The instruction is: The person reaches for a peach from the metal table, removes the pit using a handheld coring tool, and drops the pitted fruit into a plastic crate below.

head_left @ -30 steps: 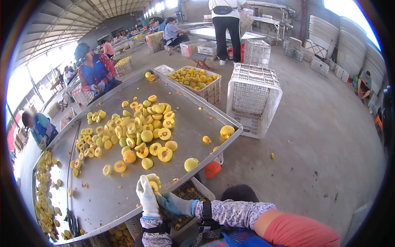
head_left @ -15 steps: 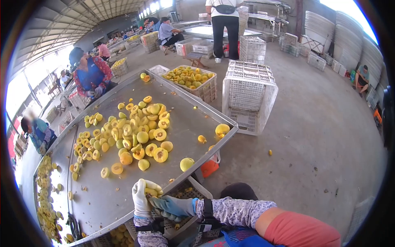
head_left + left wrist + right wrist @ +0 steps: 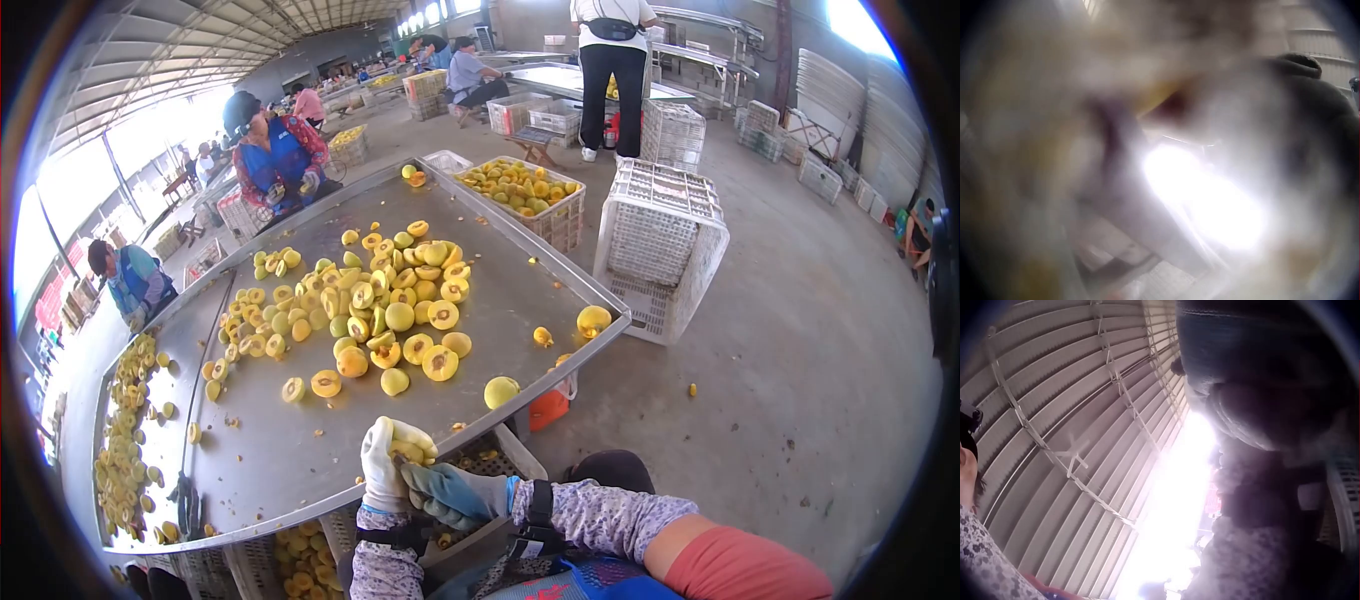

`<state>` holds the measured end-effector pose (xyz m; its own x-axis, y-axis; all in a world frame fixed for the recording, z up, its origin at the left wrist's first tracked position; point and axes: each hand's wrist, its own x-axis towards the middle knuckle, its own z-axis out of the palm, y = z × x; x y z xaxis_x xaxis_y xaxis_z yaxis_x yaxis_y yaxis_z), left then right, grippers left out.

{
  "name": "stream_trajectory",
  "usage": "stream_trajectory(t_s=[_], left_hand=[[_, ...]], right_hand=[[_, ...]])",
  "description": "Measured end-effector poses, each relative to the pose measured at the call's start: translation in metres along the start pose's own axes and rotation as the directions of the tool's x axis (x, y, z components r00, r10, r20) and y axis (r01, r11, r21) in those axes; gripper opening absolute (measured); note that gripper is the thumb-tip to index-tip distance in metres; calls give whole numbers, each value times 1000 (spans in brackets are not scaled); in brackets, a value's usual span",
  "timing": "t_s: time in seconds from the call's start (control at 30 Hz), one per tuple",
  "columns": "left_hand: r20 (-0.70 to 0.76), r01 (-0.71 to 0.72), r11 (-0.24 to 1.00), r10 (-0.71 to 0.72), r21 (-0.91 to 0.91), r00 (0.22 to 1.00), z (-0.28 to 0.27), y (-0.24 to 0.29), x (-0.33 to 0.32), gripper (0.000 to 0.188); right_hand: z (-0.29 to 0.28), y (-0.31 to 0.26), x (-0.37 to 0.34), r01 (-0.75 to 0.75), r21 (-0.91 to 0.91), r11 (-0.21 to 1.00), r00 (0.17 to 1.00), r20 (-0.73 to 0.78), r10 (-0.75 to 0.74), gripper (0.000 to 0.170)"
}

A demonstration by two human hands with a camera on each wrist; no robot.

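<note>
Left hand (image 3: 387,470), white glove: grip curled round yellow fruit (image 3: 410,442), over the near edge of the worktop (image 3: 290,450); one piece or two, can't tell. Right hand (image 3: 455,495), blue-grey glove: close against the left, fingertips by the fruit's lower side; can't tell whether its grip pinches fruit or a tool, and both wrist views are too blurred or dark to settle it. Handling, my judgement: light, firm but bruisable flesh, cut faces probably wet and slippery, so hold by the skin round the widest part, thumb opposite fingers, no hard squeeze. Counts: 2 gloved hands; main heap (image 3: 400,316) of halves and rounder pieces mid-worktop, overlapping, too many to count; 2 larger fruits near the right rim, one at the corner (image 3: 593,321), one nearer the hands (image 3: 500,391); 2 pieces at the far corner (image 3: 411,175); long strip of pieces (image 3: 125,440) along the left side, uncountable. Beyond the worktop: 1 fruit-filled crate (image 3: 562,226) just beside the far edge, 1 crate on its side (image 3: 660,240) right of it, 2 people at the left, one in red sleeves (image 3: 270,150), one bent over (image 3: 140,285)
</note>
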<state>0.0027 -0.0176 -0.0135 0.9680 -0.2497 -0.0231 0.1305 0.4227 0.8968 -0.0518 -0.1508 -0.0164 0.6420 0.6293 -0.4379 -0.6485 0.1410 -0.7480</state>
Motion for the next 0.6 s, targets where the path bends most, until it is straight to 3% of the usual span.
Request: stream_trajectory(t_s=[0.03, 0.1, 0.17, 0.23, 0.3, 0.33, 0.37, 0.4, 0.43, 0.5, 0.57, 0.6], left_hand=[[25, 15, 994, -17, 108, 1000, -2, 2, 2, 47], [46, 27, 977, -37, 213, 998, -4, 1, 5, 47], [-21, 73, 954, -70, 291, 997, -1, -2, 5, 46], [-63, 71, 967, -58, 246, 996, 4, 2, 0, 47], [48, 66, 998, -65, -19, 997, -3, 0, 0, 46], [44, 28, 999, -26, -39, 999, -2, -3, 0, 46], [42, 28, 999, -26, -35, 999, -2, 0, 0, 46], [63, 40, 990, -49, 132, 997, -2, 4, 1, 46], [79, 50, 955, -76, 293, 994, -1, 6, 2, 46], [75, 88, 939, -119, 333, 990, 2, 7, 1, 46], [91, 69, 958, -98, 278, 991, 4, 7, 0, 47], [87, 72, 957, -100, 280, 991, 3, 3, 1, 47]], right_hand=[[-1, 5, 6, 2, -1, 1000, 1000, 3, -2, 59], [-3, 16, 17, 76, -366, 927, 951, -253, -178, 57], [-4, 18, 12, 86, -270, 959, 970, -195, -142, 57], [-6, 15, 12, 90, -174, 981, 984, -135, -114, 58], [-11, 10, 15, -62, 99, 993, 994, 95, 53, 58], [-9, 7, 11, -63, 99, 993, 994, 98, 53, 58], [-6, 4, 5, 44, -72, 996, 999, 13, -43, 56], [-3, 2, 1, 133, -247, 960, 987, -54, -151, 54], [-5, 4, 3, 132, -246, 960, 987, -53, -149, 54], [-7, 9, 8, 20, -313, 950, 979, -188, -82, 52], [-8, 8, 1, 58, -291, 955, 986, -136, -101, 51], [-7, 4, -1, 6, -135, 991, 998, -66, -15, 52]])
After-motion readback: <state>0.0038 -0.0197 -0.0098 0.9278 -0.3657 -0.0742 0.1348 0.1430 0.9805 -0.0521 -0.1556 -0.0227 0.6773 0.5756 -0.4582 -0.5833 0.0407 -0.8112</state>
